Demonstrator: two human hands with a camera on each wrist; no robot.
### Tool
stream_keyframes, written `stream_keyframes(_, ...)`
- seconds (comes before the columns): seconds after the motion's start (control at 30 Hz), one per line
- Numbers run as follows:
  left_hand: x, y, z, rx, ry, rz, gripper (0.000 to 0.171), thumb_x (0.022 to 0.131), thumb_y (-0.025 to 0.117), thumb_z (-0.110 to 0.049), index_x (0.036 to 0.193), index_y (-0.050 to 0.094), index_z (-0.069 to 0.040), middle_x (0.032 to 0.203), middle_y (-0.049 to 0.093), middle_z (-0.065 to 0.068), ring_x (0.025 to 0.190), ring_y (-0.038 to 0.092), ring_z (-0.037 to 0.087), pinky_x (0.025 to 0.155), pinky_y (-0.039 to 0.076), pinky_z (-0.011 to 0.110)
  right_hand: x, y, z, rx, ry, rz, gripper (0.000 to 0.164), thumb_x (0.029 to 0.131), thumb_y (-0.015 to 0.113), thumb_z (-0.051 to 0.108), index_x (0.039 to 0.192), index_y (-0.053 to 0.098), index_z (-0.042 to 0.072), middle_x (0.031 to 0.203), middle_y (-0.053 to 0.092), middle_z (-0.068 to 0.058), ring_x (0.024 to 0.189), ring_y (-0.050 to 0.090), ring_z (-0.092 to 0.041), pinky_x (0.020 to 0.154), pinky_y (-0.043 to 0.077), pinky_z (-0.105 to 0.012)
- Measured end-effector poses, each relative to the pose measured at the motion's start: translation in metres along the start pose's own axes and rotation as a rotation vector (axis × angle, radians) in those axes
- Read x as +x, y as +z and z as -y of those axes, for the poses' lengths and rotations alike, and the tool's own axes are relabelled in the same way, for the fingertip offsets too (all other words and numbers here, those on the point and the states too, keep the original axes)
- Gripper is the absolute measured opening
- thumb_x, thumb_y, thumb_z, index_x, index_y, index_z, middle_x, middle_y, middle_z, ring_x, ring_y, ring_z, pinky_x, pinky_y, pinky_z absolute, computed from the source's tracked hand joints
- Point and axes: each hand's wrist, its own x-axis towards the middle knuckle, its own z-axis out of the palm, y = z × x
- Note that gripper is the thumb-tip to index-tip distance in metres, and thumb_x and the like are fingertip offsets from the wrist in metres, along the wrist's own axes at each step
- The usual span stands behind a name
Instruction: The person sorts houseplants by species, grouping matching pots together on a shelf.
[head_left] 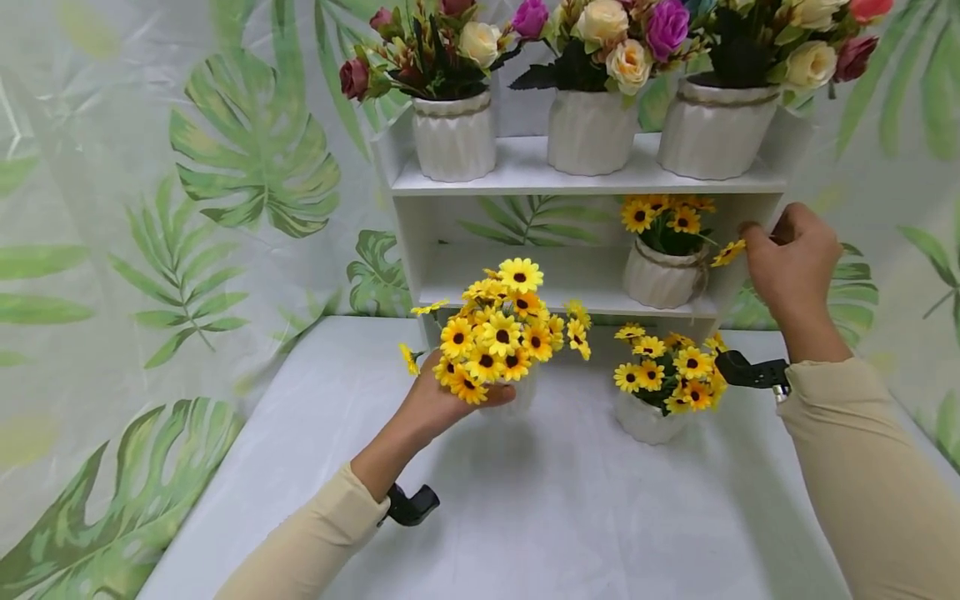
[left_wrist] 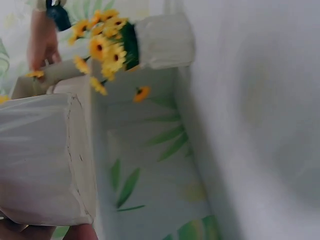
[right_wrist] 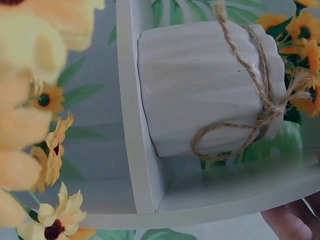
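My left hand [head_left: 442,396] grips a white ribbed pot [left_wrist: 40,160] of yellow daisy-like flowers [head_left: 498,333] over the white table, in front of the shelf. Its blooms hide most of the pot in the head view; fingertips [left_wrist: 80,232] show against it in the left wrist view. At the right end of the middle shelf stands another pot [right_wrist: 205,90], twine tied round its neck, filled with orange-yellow flowers [head_left: 660,218]. My right hand [head_left: 798,262] is by the shelf's right side, thumb and finger pinching one flower [head_left: 727,252] that sticks out from this pot.
A third pot [head_left: 648,421] with yellow flowers stands on the table [head_left: 570,517] below my right forearm, before the shelf. Three white pots of mixed roses line the top board [head_left: 517,162] of the white shelf unit. Leaf-patterned sheeting [head_left: 255,142] hangs behind.
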Motion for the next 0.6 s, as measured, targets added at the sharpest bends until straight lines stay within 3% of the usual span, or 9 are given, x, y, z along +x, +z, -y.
stream_keyframes(0.13, 0.025, -0.002, -0.018, -0.003, 0.057, -0.003, 0.071, 0.078, 0.085, -0.03, 0.138, 0.049, -0.038, 0.137, 0.058, -0.015, 0.125, 0.056, 0.013, 0.101, 0.052, 0.042, 0.002, -0.004, 0.0, 0.018, 0.014, 0.0, 0.04, 0.093, 0.055, 0.041, 0.125, 0.064, 0.019, 0.126, 0.068, 0.001, 0.093, 0.057, 0.008, 0.089, 0.051, -0.02)
stream_keyframes(0.23, 0.045, -0.005, -0.028, 0.032, 0.054, -0.013, 0.083, 0.077, 0.086, -0.031, 0.146, 0.04, -0.036, 0.145, 0.051, -0.012, 0.134, 0.05, 0.013, 0.11, 0.045, 0.046, 0.002, -0.005, -0.001, 0.016, 0.024, 0.007, 0.04, 0.093, 0.055, 0.041, 0.125, 0.064, 0.02, 0.126, 0.068, 0.002, 0.094, 0.058, 0.006, 0.088, 0.051, -0.02)
stream_keyframes(0.4, 0.075, -0.012, -0.038, 0.061, -0.001, -0.048, 0.096, 0.074, 0.088, -0.035, 0.152, 0.032, -0.034, 0.152, 0.046, -0.009, 0.141, 0.044, 0.016, 0.116, 0.038, 0.049, 0.0, -0.004, -0.003, 0.017, 0.037, 0.012, 0.039, 0.093, 0.055, 0.042, 0.124, 0.064, 0.021, 0.119, 0.067, 0.007, 0.094, 0.057, 0.006, 0.089, 0.051, -0.022)
stream_keyframes(0.6, 0.1, -0.015, -0.038, 0.027, -0.077, -0.119, 0.081, 0.073, 0.088, -0.038, 0.142, 0.045, -0.034, 0.142, 0.055, -0.009, 0.133, 0.051, 0.018, 0.111, 0.041, 0.05, -0.001, -0.001, 0.0, 0.014, 0.021, 0.012, 0.038, 0.093, 0.055, 0.041, 0.124, 0.064, 0.021, 0.114, 0.067, 0.011, 0.09, 0.055, 0.009, 0.083, 0.048, -0.017)
